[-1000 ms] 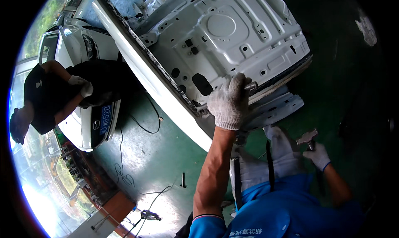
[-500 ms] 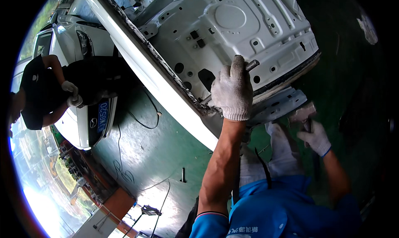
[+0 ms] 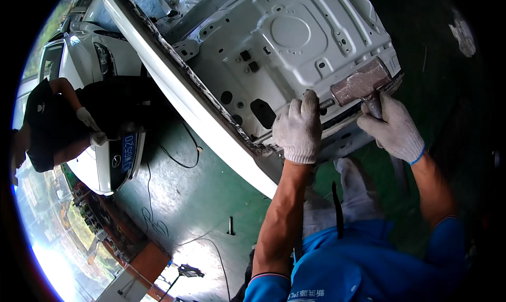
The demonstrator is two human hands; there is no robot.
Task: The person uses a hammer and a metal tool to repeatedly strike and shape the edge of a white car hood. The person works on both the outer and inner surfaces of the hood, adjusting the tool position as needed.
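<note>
Your white-gloved left hand grips 1 grey cylindrical metal rod at a corner of the white pressed-metal panel; your white-gloved right hand grips 1 brown-grey metal hammer beside the rod's end.

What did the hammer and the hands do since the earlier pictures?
The right gloved hand swung the hammer forward and to the left, from beside the person's leg up to the near end of the metal rod. Whether they touch is hard to tell. Nothing was let go or newly grabbed: the left gloved hand still grips the rod over the car body panel.
</note>
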